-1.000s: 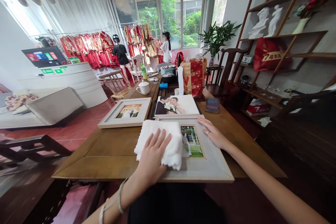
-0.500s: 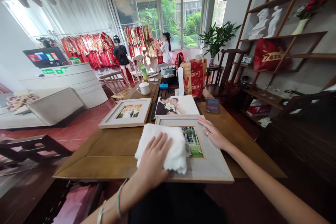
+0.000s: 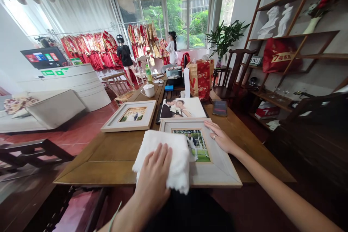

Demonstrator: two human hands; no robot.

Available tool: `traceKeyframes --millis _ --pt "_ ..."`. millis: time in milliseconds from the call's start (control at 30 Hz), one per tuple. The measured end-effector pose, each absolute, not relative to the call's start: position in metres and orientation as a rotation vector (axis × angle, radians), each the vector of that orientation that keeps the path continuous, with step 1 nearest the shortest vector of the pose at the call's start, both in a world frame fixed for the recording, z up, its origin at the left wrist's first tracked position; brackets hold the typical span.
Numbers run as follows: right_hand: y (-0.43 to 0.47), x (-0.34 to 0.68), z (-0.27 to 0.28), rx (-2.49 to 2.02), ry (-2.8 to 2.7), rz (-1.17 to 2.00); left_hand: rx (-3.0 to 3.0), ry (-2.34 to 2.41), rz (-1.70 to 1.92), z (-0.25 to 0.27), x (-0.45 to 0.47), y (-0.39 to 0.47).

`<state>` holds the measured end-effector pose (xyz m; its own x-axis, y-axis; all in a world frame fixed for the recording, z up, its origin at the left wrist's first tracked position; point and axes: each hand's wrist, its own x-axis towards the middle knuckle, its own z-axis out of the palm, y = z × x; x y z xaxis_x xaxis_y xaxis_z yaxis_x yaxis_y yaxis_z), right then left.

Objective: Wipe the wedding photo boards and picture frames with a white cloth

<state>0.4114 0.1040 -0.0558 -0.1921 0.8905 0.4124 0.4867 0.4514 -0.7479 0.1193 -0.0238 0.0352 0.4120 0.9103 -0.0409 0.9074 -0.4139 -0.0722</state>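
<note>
A folded white cloth (image 3: 174,152) lies over the left part of a framed photo (image 3: 217,163) at the table's near edge. My left hand (image 3: 154,168) is on the cloth, fingers together and pressing it; part of the cloth hangs past the near edge. The frame has a pale wood rim and a wide grey-white mat, and its picture shows a person in a white outfit outdoors. On the frame's upper right side my right hand (image 3: 220,137) rests with fingers stretched out, a ring on one. The frame's left side is hidden under the cloth.
Further back lie a second framed photo (image 3: 130,116) and a couple's photo print (image 3: 182,108). Around them are a phone (image 3: 219,108), a white lidded cup (image 3: 148,90), a paper bag (image 3: 201,78) and a green bottle (image 3: 148,73). Two people stand by clothes racks.
My left hand and the cloth have slid left and toward me, showing more of the picture. My right hand stays on the frame.
</note>
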Motion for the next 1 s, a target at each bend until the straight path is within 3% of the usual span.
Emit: traceKeyframes --millis 233,733,1000 --pt "0.102 0.411 -0.051 -1.170 -1.853 0.597 -2.798 -1.549 0.269 0.034 0.115 -0.074" --pt "0.103 0.412 -0.054 -1.174 -1.870 0.570 -2.576 -1.606 -0.060 0.039 0.157 0.069" --pt "0.102 0.411 -0.050 -1.201 -1.860 0.593 -2.873 -1.550 0.272 0.059 0.145 -0.011"
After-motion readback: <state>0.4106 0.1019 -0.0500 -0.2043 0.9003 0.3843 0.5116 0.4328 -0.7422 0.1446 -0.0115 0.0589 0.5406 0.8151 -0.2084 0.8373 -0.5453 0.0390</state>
